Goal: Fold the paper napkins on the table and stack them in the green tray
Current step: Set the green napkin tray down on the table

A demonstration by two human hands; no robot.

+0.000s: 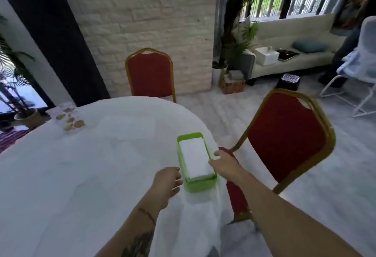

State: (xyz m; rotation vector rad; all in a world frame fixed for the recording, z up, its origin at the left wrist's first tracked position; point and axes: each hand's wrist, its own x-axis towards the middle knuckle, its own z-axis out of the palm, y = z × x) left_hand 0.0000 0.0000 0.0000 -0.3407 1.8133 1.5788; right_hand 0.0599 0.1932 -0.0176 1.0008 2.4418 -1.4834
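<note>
**Table, chairs, tray and hands: items as seen from the head view**

Table (85, 175): round, draped in a white cloth, filling the left and near part of the scene. Pale paper sheets (130, 126) are faintly made out lying flat on the cloth at the far middle; their edges are blurred against it. Small gold-brown discs (71, 121) are scattered at the far left edge.

Red chair with gold frame (284, 145): placed at the right of the table, its back turned toward the viewer's right.

Second red chair (150, 75): set at the far side of the table, before a pale brick wall (142, 22).

Green tray (200, 185): rectangular, standing on the cloth near the table's right edge, its long side running near to far. A stack of folded white napkins (194, 158) is held inside it, filling it almost to the rim.

Left hand (167, 181): held just beside the tray's near left corner, fingers loosely bent, nothing grasped; contact with the tray wall cannot be told.

Right hand (222, 164): placed at the tray's right wall, thumb at the rim, fingers relaxed, nothing gripped.
</note>
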